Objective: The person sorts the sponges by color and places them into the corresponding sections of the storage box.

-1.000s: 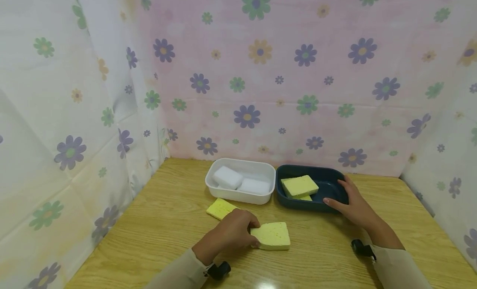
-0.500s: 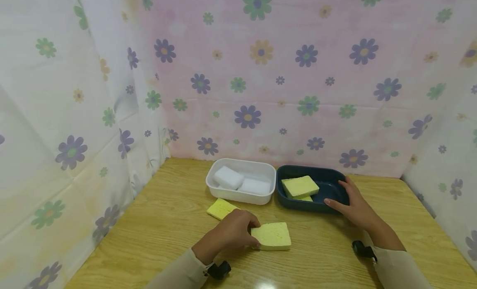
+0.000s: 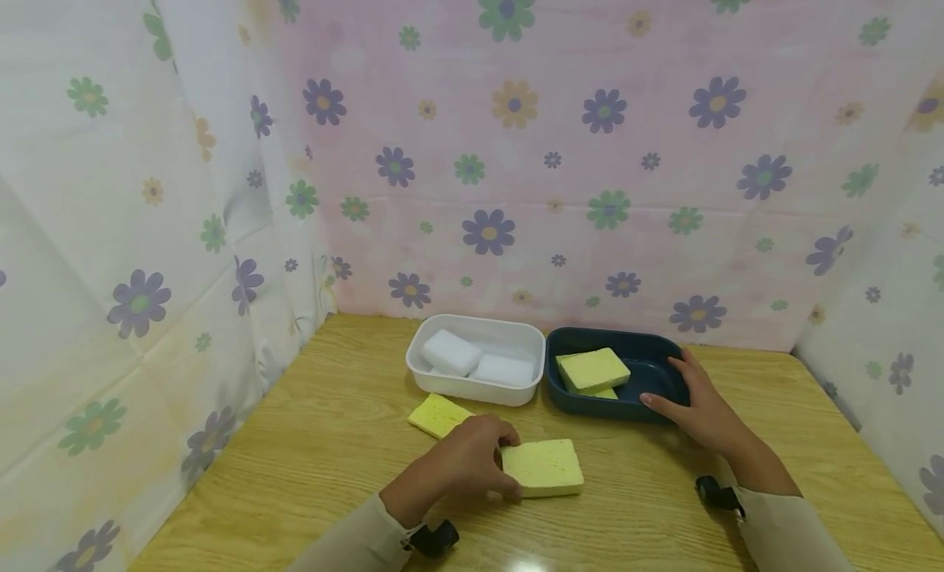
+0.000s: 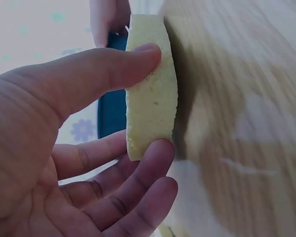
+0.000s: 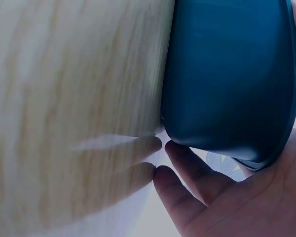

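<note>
My left hand pinches a pale yellow sponge by its left end, low over the table. In the left wrist view the thumb presses one side of the sponge and fingertips the other. My right hand grips the right end of a navy blue tub, thumb at the front rim. Seen from the right wrist, the tub's outer wall sits against the hand, with fingertips near the table. Two stacked yellow sponges lie at the tub's left. A brighter yellow sponge lies partly hidden behind my left hand.
A white tub holding two white sponge blocks stands directly left of the navy tub. Both are near the back of the wood-grain table. Flowered cloth hangs behind and at both sides.
My left hand has shifted slightly to the right, taking the pale yellow sponge with it. The right hand and both tubs stay where they were.
</note>
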Tool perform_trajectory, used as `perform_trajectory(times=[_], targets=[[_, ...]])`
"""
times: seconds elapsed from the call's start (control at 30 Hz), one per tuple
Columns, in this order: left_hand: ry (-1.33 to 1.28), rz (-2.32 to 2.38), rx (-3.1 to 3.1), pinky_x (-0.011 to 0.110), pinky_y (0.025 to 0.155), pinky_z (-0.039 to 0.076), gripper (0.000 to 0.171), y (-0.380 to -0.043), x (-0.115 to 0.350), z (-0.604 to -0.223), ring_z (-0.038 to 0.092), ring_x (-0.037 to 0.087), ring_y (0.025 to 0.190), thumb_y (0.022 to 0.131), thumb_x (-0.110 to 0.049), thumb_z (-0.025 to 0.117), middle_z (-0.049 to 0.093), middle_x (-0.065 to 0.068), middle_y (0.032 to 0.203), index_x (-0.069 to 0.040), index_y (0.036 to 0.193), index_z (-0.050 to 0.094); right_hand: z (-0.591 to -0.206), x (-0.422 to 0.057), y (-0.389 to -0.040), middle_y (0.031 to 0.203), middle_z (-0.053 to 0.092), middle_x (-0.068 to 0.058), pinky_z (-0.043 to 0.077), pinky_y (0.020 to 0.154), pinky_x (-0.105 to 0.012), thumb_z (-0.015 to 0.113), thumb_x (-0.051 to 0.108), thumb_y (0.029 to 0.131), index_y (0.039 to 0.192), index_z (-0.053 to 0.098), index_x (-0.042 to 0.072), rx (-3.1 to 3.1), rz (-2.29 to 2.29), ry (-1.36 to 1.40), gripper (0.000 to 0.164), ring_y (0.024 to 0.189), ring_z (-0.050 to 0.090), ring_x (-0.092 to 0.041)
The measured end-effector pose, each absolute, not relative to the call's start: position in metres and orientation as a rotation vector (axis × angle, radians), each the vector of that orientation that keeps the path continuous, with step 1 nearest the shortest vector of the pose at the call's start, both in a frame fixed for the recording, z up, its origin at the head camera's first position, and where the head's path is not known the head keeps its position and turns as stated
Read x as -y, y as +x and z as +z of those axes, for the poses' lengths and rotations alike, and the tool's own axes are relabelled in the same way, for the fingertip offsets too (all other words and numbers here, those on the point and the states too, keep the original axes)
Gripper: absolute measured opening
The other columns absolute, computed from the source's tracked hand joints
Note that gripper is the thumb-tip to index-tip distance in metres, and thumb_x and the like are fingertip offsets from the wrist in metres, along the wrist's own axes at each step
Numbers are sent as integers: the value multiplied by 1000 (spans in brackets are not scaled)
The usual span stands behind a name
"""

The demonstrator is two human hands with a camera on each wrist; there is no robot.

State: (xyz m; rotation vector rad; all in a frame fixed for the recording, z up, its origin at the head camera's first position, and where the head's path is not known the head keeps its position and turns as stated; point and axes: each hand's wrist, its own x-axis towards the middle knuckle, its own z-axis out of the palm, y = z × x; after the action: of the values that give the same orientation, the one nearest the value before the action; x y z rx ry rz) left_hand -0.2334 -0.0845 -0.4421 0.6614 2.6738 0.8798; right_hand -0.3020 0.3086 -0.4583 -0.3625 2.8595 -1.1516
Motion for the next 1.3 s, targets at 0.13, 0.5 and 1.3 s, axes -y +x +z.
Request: perform_trajectory(times=[0.13,0.5,1.3], targets=[[678,915,-2694,21,71,52,64,-234,80,-437,61,-2,77,70,-37,97,65,-4,114,-12,123,72,-459,-308,-304,172,-18,-20,15,107,-84,65,56,98,165,8,2,-2862,-1148,-364,104,153,-2,-58],[672,1112,-2822,28,76,55,62,-249,73,-375,66,14,99,83,-35,87,64,0,129,-14,137,64,-457,-307,-304,171,-16,-23,16,107,-84,67,54,98,165,9,0,-2870,-1130,-367,104,153,-1,-59],[579,1735,-2977,31,79,58,31,-282,38,-368,70,15,101,85,-31,88,68,-4,131,-18,103,66,-461,-311,-304,171,-17,-21,16,107,-84,66,57,97,166,8,2,-2875,-1135,-359,105,153,-2,-59]])
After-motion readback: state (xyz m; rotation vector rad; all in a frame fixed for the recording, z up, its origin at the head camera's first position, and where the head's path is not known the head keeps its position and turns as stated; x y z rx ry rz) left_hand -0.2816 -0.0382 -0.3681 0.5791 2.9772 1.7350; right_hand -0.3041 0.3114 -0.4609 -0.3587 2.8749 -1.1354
